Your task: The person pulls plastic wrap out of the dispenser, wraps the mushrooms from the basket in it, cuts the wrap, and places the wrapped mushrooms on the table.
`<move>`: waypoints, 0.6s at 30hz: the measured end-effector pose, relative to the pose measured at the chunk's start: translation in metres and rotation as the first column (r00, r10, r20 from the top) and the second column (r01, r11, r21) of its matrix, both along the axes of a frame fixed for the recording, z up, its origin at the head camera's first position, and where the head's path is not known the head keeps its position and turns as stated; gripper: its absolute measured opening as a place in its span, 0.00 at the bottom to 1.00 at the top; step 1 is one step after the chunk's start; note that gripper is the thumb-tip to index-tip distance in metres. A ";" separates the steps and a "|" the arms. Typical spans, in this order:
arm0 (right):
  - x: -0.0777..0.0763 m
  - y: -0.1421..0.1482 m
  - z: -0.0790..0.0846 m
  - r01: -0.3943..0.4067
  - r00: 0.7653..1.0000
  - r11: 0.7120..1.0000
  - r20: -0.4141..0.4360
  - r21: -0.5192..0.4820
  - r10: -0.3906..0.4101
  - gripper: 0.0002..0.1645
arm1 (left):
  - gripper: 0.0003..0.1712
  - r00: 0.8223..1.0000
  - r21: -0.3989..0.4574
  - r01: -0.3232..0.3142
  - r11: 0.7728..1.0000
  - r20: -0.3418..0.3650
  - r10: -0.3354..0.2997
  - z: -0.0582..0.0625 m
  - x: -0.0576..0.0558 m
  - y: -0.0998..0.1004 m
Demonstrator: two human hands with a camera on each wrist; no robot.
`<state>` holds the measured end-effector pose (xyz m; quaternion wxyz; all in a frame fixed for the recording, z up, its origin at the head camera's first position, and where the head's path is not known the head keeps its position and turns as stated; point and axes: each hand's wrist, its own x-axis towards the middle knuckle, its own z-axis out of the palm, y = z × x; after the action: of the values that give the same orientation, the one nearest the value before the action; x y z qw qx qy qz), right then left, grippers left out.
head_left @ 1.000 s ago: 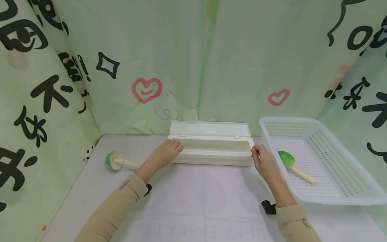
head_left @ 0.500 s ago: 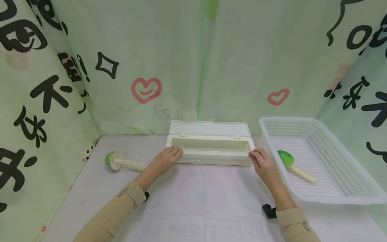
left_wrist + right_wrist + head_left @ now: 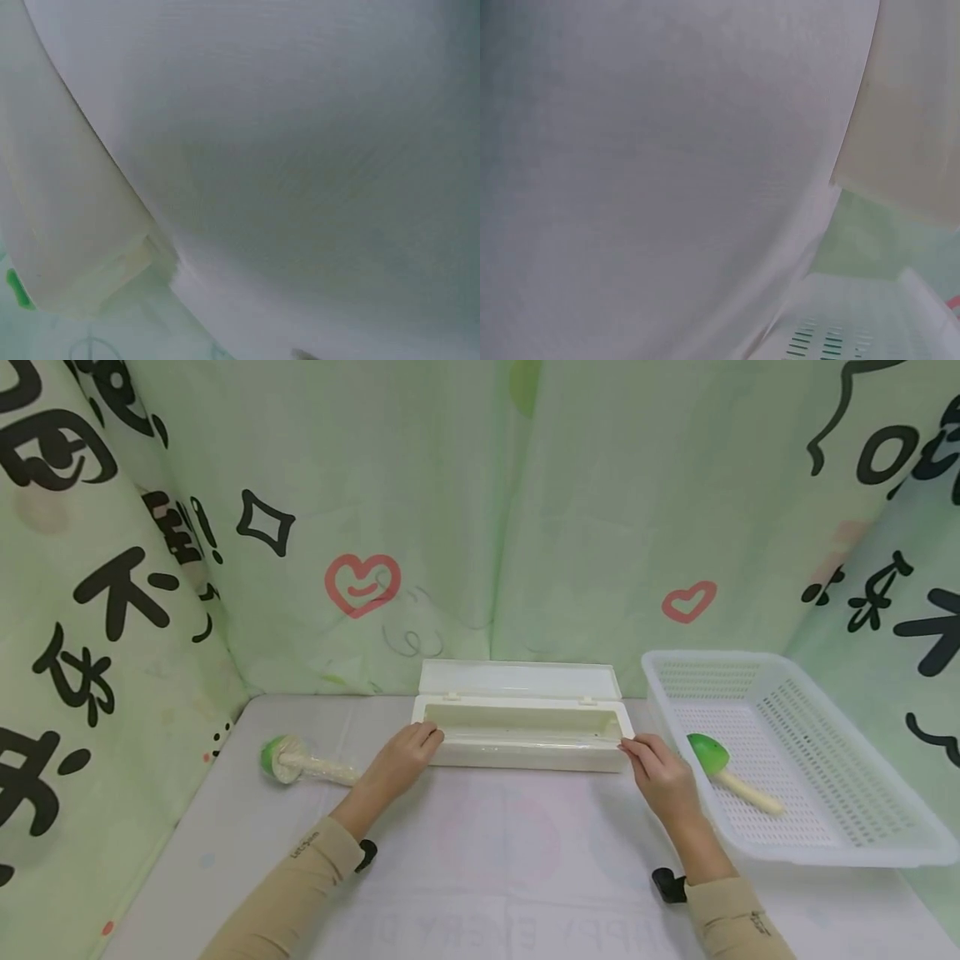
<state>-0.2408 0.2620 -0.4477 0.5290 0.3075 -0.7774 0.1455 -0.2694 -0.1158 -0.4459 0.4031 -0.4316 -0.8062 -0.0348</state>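
Gripping the front-left corner, your left hand (image 3: pixel 400 760) had its fingers curled at the rim of a long, smooth white hinged box (image 3: pixel 528 755), thumb hidden. Your right hand (image 3: pixel 662 774) pinched the opposite corner. The box sat on pale cloth (image 3: pixel 480 860), its flat lid (image 3: pixel 517 678) tipped back. Leftward lay a green-headed utensil in crinkled clear wrap (image 3: pixel 311 765); rightward, a bare green-and-cream utensil (image 3: pixel 711 755) rested inside a perforated plastic basket (image 3: pixel 847 760).
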 end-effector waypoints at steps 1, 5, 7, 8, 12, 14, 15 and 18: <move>0.000 0.000 0.001 0.009 1.000 1.000 -0.005 0.004 -0.009 0.19 | 0.08 1.000 0.020 0.007 1.000 -0.008 -0.007 0.000 0.000 0.000; 0.000 0.000 0.007 0.021 0.999 1.000 -0.025 -0.010 -0.021 0.19 | 0.05 0.998 0.075 0.020 0.997 -0.068 -0.015 0.003 -0.003 0.002; -0.001 0.000 0.010 0.019 1.000 0.999 -0.024 -0.027 -0.020 0.18 | 0.07 0.994 0.098 0.006 0.995 -0.109 0.005 0.005 -0.005 0.004; -0.001 0.001 0.012 0.018 1.000 0.999 -0.025 -0.034 -0.019 0.17 | 0.09 0.992 0.108 -0.005 0.994 -0.126 0.019 0.006 -0.006 0.004; -0.002 0.001 0.017 0.024 0.999 0.999 -0.022 -0.042 -0.025 0.15 | 0.14 0.981 0.123 -0.049 0.991 -0.180 0.071 0.010 -0.008 0.006; -0.001 0.002 0.018 0.022 0.999 0.999 -0.027 -0.040 -0.023 0.15 | 0.18 0.978 0.118 -0.054 0.992 -0.194 0.076 0.011 -0.009 0.006; -0.001 0.002 0.019 0.018 0.999 0.999 -0.030 -0.042 -0.019 0.15 | 0.19 0.977 0.116 -0.054 0.992 -0.201 0.076 0.011 -0.009 0.005; 0.001 0.002 0.020 0.013 0.999 0.999 -0.037 -0.040 -0.015 0.16 | 0.20 0.972 0.112 -0.054 0.992 -0.221 0.078 0.011 -0.008 0.005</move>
<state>-0.2402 0.2643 -0.4278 0.5503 0.2942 -0.7666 0.1516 -0.2776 -0.1112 -0.4349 0.5151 -0.3837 -0.7663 -0.0147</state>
